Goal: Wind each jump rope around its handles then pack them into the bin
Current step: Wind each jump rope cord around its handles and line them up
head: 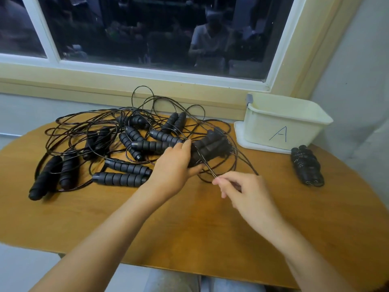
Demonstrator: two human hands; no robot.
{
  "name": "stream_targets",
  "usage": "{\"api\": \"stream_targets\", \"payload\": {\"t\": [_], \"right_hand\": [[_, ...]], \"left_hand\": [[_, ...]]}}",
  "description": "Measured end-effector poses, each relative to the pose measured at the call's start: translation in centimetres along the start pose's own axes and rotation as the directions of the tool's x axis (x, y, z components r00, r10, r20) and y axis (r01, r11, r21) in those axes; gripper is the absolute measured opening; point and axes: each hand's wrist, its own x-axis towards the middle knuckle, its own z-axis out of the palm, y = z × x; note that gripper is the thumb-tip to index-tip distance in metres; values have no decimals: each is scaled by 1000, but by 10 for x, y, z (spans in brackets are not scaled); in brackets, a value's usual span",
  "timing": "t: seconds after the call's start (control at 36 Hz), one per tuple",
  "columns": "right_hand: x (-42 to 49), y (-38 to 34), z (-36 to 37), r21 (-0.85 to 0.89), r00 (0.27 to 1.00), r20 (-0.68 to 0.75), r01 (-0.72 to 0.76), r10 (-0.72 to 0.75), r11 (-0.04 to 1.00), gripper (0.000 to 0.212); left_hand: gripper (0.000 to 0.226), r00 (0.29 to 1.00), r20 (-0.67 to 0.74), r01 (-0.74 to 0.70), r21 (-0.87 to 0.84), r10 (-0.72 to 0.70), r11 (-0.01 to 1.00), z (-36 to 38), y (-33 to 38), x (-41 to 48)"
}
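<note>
The left hand [175, 165] grips a pair of handles [210, 145]; the right hand [250, 197] pinches a cord [208, 166] running up to them; left of the left hand — a tangle of loose ropes [94, 144] on the table [189, 224]; right of the right hand — one wound rope [306, 167], the bin [294, 121] beyond.

Black all through the tangle of jump ropes [130, 144] at nine o'clock, ribbed handles [120, 179] and glossy cords [84, 121], black again on the jump rope [210, 146] at centre and the wound bundle [306, 167] at three. The table [189, 228] shows honey-brown with streaky grain, and the bin [263, 127] at two o'clock is pale cream with a dark letter A [280, 134]. White window frame [52, 39] at twelve, yellow surround [105, 79].
</note>
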Motion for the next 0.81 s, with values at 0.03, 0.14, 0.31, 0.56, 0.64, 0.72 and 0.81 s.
{"api": "stream_targets", "payload": {"t": [0.03,0.14,0.31,0.56,0.64,0.72,0.81], "right_hand": [[0,4,0,86,1000,12,-28,27,996,22],[3,8,1,350,987,132,-129,87,928,24],[13,13,11,506,962,224,-249,153,826,14],[25,13,21,649,972,171,-234,160,724,16],[26,14,22,648,980,135,-201,149,734,12],[25,14,23,636,984,104,-180,148,751,10],[23,16,20,624,989,67,-146,133,768,8]], "left_hand": [[66,1000,-3,-7,-71,7,997,-1,0,-2],[65,1000,-11,-27,-277,25,960,-5,-1,-9],[58,990,94,-36,-543,103,839,-15,-4,-19],[58,920,295,26,-701,257,713,-34,-7,-27],[64,937,257,13,-700,235,714,-30,-3,-27],[62,973,146,-30,-685,177,728,-18,0,-25],[60,992,24,-79,-640,122,765,-4,2,-24]]}}
